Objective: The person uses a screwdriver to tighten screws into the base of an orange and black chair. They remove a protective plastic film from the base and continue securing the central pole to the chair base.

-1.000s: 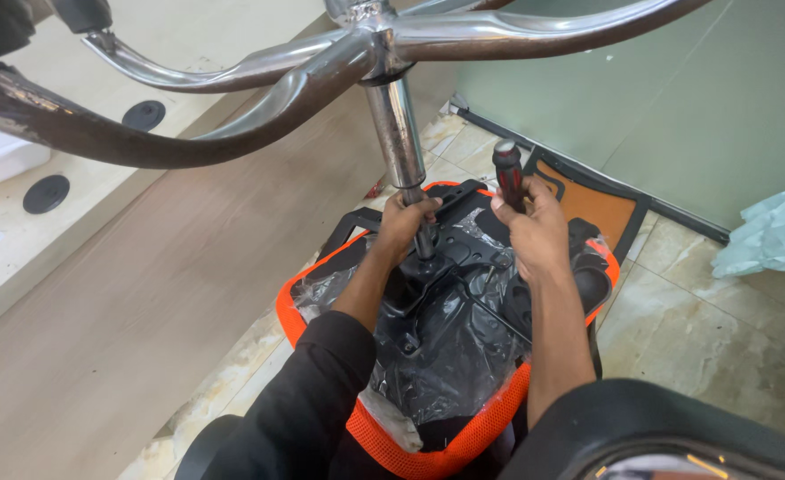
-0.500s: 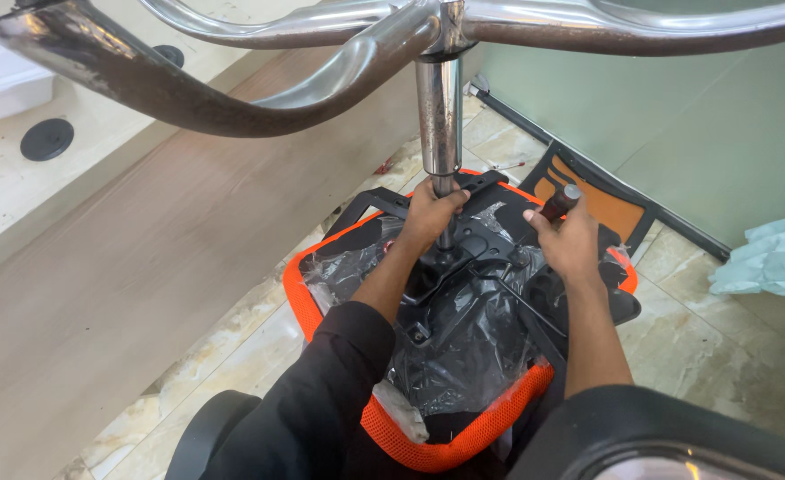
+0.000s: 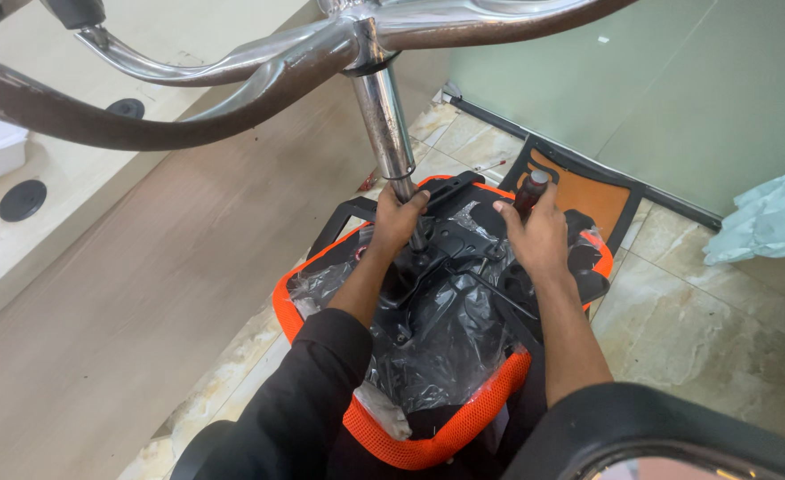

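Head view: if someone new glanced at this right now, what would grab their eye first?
Probably the chrome chair base arching across the top, its shiny column running down to the upturned orange seat wrapped in clear plastic on the floor. The left hand grips the foot of the column at the black mechanism plate, while the right hand holds a dark-handled tool upright beside it.

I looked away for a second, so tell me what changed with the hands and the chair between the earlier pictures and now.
Little changed. The right hand still holds the dark-handled tool, now closer to the black mechanism plate. The left hand keeps its grip at the foot of the chrome column. The upturned orange seat stays put; mostly the view shifted.
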